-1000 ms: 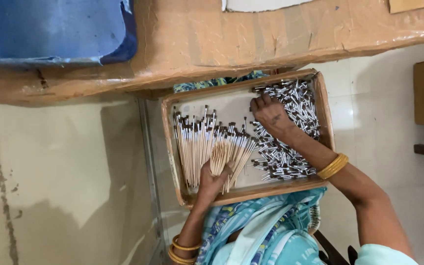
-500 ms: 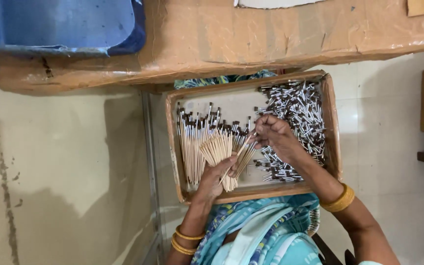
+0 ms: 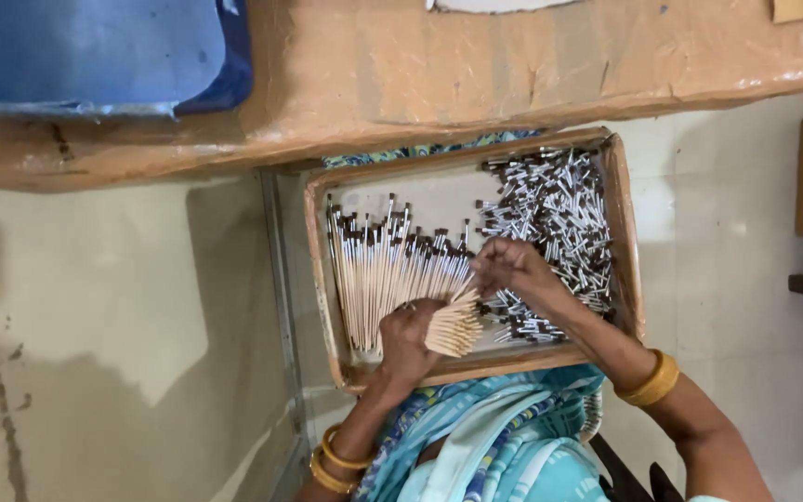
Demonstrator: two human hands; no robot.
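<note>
while the wooden tray (image 3: 322,279) rests on the person's lap, the left hand (image 3: 408,339) grips a bundle of wooden handles (image 3: 453,325) near its front edge, and the right hand (image 3: 506,265) pinches one handle's tip at tray centre, beside the loose brush heads (image 3: 555,223).

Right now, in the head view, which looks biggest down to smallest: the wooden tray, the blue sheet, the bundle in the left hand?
1. Blue sheet, though cut off by the frame edge.
2. Wooden tray, close in size.
3. Bundle in the left hand, far smaller.
</note>
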